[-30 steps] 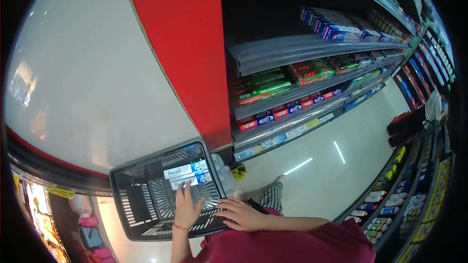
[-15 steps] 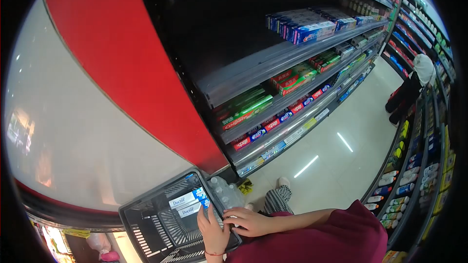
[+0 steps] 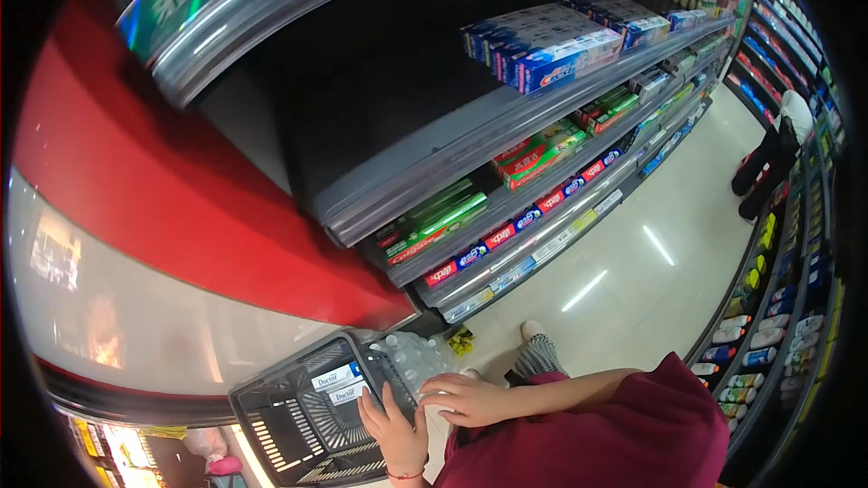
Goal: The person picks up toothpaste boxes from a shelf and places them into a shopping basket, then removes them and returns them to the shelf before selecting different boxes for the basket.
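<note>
A dark shopping basket [image 3: 268, 385] sits at the lower left, with two white and blue boxes marked Doctor [image 3: 338, 377] lying side by side in it. My left hand [image 3: 396, 434], a red string round its wrist, is over the basket's near right side, fingers apart and pointing up towards the boxes. Just right of it, my right hand [image 3: 466, 399] reaches across from the maroon sleeve, its fingers loosely bent and pointing left, close to the left fingers. Neither hand shows anything in its grasp.
Shelves ahead carry blue toothpaste boxes [image 3: 565, 59], green and red boxes [image 3: 540, 154] and a lower row of red and blue boxes [image 3: 502, 237]. Clear plastic bottles [image 3: 418, 357] stand beside the basket. A person [image 3: 771, 158] is farther down the aisle, near the right-hand shelves of bottles [image 3: 758, 357].
The view has shifted, bringing more of the upper shelf in. My right hand has moved slightly away from the basket rim; my left fingers have spread and now overlap the boxes less.
</note>
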Demonstrator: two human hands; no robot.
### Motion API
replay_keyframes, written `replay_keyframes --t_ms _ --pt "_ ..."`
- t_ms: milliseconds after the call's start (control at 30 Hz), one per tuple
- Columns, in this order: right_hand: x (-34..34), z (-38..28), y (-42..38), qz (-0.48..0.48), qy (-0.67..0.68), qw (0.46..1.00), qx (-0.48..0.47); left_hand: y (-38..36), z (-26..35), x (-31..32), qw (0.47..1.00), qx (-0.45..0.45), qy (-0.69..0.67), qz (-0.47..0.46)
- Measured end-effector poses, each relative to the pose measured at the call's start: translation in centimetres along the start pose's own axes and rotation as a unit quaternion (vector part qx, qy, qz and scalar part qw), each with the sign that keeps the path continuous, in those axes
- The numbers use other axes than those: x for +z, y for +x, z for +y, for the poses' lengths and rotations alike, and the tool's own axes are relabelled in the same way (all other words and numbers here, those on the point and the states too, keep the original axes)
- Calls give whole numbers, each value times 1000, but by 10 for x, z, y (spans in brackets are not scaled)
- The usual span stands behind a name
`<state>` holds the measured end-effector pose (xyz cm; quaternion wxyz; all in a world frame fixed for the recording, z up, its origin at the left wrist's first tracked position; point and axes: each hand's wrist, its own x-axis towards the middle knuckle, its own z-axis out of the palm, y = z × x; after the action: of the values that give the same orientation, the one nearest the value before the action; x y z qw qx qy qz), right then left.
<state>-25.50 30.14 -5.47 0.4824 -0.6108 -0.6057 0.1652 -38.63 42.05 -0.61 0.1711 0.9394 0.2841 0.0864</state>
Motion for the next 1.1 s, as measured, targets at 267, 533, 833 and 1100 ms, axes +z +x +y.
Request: replay_keyframes --t_ms 267,533,833,1100 --pt "-78 37 -42 40 -27 998 29 43 94 2 998 56 -11 13" --pt "-149 80 -79 77 -34 995 46 80 167 40 991 129 -8 -15" --pt "-277 133 -123 182 -163 966 85 70 218 101 996 57 -60 -27" --pt "-468 72 -21 369 -377 832 -171 54 185 114 971 -70 85 -214"
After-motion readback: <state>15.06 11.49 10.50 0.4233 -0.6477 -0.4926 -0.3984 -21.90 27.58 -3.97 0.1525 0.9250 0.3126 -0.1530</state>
